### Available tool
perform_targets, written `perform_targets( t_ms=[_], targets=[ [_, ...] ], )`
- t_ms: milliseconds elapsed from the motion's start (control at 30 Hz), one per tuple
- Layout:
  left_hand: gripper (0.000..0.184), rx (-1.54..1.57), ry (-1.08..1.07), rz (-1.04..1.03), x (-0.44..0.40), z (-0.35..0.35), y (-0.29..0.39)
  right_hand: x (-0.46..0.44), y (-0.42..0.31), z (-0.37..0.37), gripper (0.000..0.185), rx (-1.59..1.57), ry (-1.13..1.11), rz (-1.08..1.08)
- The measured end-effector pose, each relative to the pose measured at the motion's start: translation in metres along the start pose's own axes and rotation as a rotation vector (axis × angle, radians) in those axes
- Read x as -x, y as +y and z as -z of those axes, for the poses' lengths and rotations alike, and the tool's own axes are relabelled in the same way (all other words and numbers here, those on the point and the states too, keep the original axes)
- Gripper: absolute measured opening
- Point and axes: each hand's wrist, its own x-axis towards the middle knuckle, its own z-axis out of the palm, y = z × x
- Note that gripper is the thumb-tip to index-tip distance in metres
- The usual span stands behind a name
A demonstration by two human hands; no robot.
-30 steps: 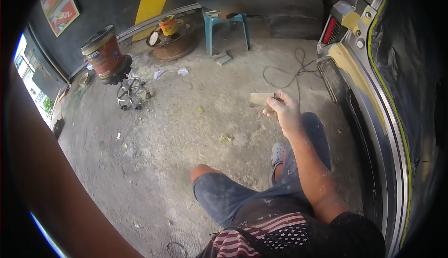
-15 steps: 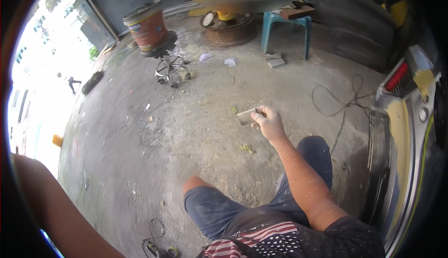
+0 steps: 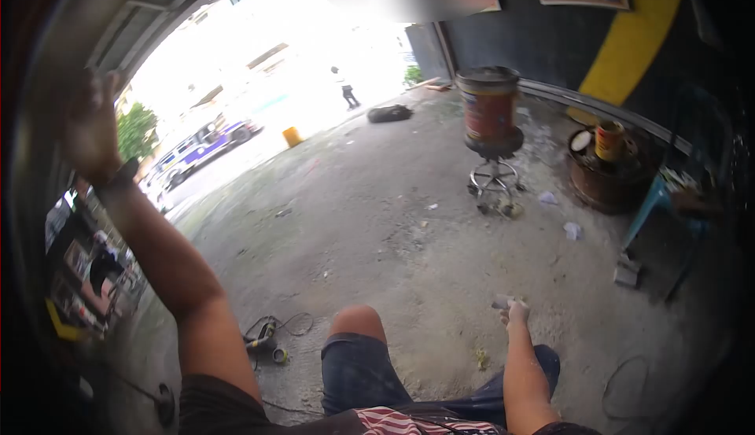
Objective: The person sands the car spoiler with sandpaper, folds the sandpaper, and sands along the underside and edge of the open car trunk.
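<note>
My right hand (image 3: 517, 311), whitened with dust, is closed low in front of my right knee. A small, thin, flat grey piece (image 3: 500, 302) sticks out of its fingers to the left; whether it is sandpaper or a spreader I cannot tell. My left hand (image 3: 93, 132) is raised high at the far left, with a dark band (image 3: 118, 175) at the wrist. It is near the dark overhead frame (image 3: 145, 18) of the opening. Shadow and blur hide its fingers, so whether they touch anything is unclear.
A paint bucket (image 3: 489, 108) sits on a wheeled stool (image 3: 494, 179). Right of it are a rusty round drum (image 3: 609, 187) with a yellow can (image 3: 609, 141) and a blue plastic stool (image 3: 649, 207). A corded power tool (image 3: 265, 338) lies by my left knee. A person (image 3: 344, 89) stands outside.
My view has swung left toward the bright opening. My left arm has risen, bringing its hand into view. My right hand still holds the flat piece; the car panel at right has left the view.
</note>
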Motion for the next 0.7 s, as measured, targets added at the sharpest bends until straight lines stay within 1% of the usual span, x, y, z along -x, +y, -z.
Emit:
perform_targets(
  t_ms=[33,67,100,133,200,233,300,333,367,433,467,500,567,633,667,700],
  targets=[
    [0.029,0.613,-0.149,0.166,0.012,-0.012,0.013,0.002,-0.004,-0.003,0.028,0.059,-0.021,-0.026],
    [0.028,0.662,-0.188,0.192,0.016,-0.042,0.030,-0.002,-0.007,-0.006,0.028,0.091,-0.062,-0.012],
    [0.026,0.717,-0.224,0.228,0.020,-0.063,0.041,-0.005,-0.006,-0.005,0.028,0.067,-0.053,-0.011],
    [0.026,0.682,-0.206,0.226,0.020,-0.067,0.046,-0.009,-0.007,-0.004,0.028,0.039,-0.037,-0.010],
    [0.025,0.581,-0.134,0.153,0.022,-0.068,0.049,-0.015,-0.008,-0.004,0.027,0.032,-0.060,-0.010],
    [0.025,0.566,-0.130,0.157,0.026,-0.068,0.051,-0.018,-0.004,0.000,0.027,-0.003,-0.060,-0.024],
    [0.026,0.629,-0.103,0.204,0.028,-0.068,0.051,-0.018,-0.005,0.008,0.027,-0.012,-0.054,-0.007],
    [0.031,0.699,-0.163,0.200,0.028,-0.069,0.048,-0.016,-0.005,0.012,0.028,-0.020,-0.035,0.007],
    [0.031,0.704,-0.172,0.175,0.030,-0.072,0.046,-0.020,-0.002,0.022,0.026,-0.017,-0.008,0.003],
    [0.037,0.628,0.053,0.202,0.037,-0.083,0.049,-0.032,-0.003,0.034,0.025,-0.038,-0.004,-0.010],
    [0.039,0.628,0.071,0.254,0.039,-0.084,0.048,-0.025,-0.009,0.045,0.027,-0.054,-0.027,-0.028],
    [0.042,0.627,0.089,0.305,0.041,-0.091,0.049,-0.031,-0.011,0.056,0.028,-0.079,-0.004,-0.028],
    [0.041,0.562,0.089,0.257,0.045,-0.114,0.056,-0.036,-0.015,0.079,0.029,-0.098,0.051,-0.025],
    [0.039,0.523,0.060,0.248,0.050,-0.117,0.053,-0.046,-0.015,0.101,0.030,-0.107,0.078,-0.006],
    [0.039,0.362,0.076,0.220,0.057,-0.121,0.056,-0.067,-0.008,0.113,0.033,-0.164,0.171,-0.057],
    [0.039,0.396,0.087,0.256,0.058,-0.132,0.069,-0.079,-0.013,0.113,0.036,-0.224,0.257,-0.106]
  ],
)
